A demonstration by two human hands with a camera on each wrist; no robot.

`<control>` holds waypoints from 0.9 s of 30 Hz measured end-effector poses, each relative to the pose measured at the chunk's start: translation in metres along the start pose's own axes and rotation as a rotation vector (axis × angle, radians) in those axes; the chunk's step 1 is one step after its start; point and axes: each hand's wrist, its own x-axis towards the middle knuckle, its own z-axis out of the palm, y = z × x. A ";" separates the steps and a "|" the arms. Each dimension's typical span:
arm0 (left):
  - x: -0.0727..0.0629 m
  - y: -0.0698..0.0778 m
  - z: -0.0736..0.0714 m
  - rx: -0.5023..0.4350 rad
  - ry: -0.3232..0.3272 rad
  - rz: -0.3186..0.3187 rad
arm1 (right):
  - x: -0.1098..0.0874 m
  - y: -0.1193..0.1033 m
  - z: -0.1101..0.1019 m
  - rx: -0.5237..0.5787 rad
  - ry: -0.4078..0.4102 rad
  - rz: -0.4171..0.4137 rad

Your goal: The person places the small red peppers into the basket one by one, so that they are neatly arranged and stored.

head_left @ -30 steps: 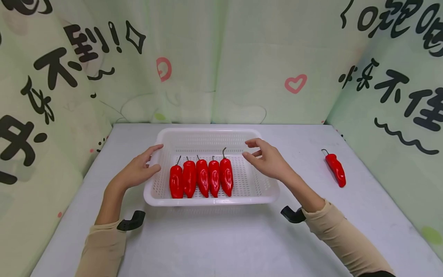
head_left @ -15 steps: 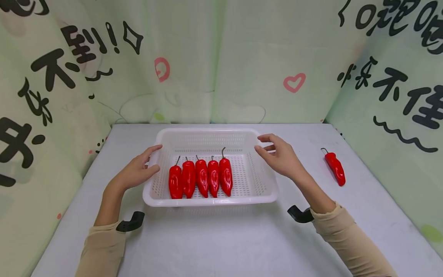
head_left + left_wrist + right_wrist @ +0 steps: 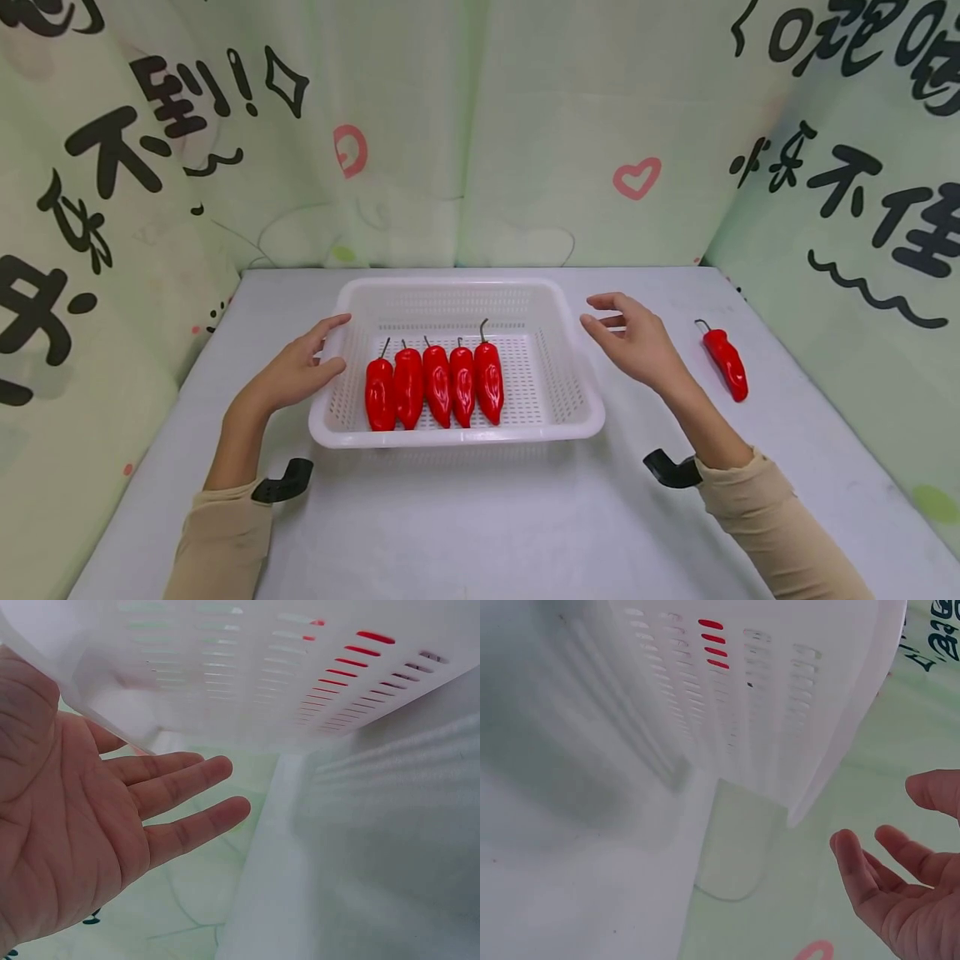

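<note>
Several glossy red chili peppers (image 3: 438, 387) lie side by side in a white perforated plastic basket (image 3: 457, 439), their stems pointing away from me. My left hand (image 3: 302, 367) is at the basket's left rim, thumb and index fingertip at the edge; its other fingers extend loosely beneath the rim in the left wrist view. To the right of the basket, my right hand (image 3: 637, 342) is raised with loosely bent fingers and holds nothing. One more red chili pepper (image 3: 726, 363) lies on the table, right of that hand. Red also shows through the basket's slots (image 3: 715, 651) in the right wrist view.
The basket stands on a white-covered table (image 3: 465, 517), toward its back edge. Pale green curtains (image 3: 540, 167) with black lettering and pink hearts enclose the table at the back and both sides. A black wrist mount (image 3: 671, 469) juts from each sleeve.
My right hand has moved right, from over the basket's right side to beyond its rim. My left hand, the basket and the chili peppers stay in place.
</note>
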 end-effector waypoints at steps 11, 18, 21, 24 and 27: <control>0.000 -0.001 0.000 0.005 -0.004 -0.008 | -0.007 0.015 -0.002 -0.042 0.009 0.020; 0.000 -0.003 0.000 0.010 -0.002 -0.012 | -0.010 0.028 -0.008 -0.068 0.036 0.030; 0.000 -0.003 0.000 0.009 0.001 -0.012 | -0.011 0.033 -0.010 -0.075 0.047 0.037; 0.000 -0.001 0.001 0.008 0.000 -0.012 | -0.011 0.039 -0.013 -0.086 0.049 0.063; 0.000 0.000 0.000 0.008 -0.003 -0.014 | -0.011 0.043 -0.015 -0.101 0.046 0.094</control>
